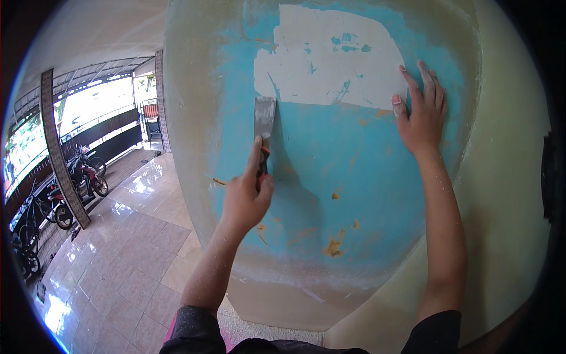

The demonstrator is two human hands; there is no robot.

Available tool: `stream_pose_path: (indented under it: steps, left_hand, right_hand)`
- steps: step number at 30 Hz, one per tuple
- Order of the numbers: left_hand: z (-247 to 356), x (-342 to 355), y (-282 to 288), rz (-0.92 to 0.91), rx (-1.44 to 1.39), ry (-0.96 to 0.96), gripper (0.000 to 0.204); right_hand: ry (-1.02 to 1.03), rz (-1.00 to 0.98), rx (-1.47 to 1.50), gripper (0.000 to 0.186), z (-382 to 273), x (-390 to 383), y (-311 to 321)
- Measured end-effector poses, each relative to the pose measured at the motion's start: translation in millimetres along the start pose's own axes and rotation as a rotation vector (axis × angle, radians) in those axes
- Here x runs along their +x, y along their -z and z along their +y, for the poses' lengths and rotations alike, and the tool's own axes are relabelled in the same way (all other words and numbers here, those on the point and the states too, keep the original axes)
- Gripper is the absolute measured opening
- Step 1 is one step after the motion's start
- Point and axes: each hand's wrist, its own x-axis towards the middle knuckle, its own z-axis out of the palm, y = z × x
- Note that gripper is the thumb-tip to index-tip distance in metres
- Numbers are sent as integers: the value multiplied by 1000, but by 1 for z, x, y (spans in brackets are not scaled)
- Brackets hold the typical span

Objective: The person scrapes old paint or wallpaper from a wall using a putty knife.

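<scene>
My left hand (246,197) is closed round the red and black handle of a putty knife (265,118), index finger stretched along it toward the blade. The flat metal blade points up and meets the lower left edge of a white patch (336,59) on the wall. Around and below that patch the wall shows turquoise paint (318,147) with orange-brown spots. My right hand (421,118) lies against the wall at the patch's lower right corner, fingers spread and holding nothing. Whitish residue marks its fingertips.
Olive-beige wall paint (194,118) borders the turquoise area. At left spreads a shiny tiled floor (130,253), with a pillar (62,147) and parked motorcycles (88,177) near a dark fence (112,130). Another pale wall face (507,177) runs along the right.
</scene>
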Motion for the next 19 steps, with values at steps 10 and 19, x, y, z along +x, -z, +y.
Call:
stream_pose_path:
  steps: [10, 19]
  left_hand:
    - [27, 54, 35, 73, 26, -28, 69]
    - [38, 85, 46, 93, 83, -83, 71]
  right_hand:
    - [-3, 7, 6, 52, -2, 1, -4]
    - [-13, 3, -8, 53, -2, -1, -6]
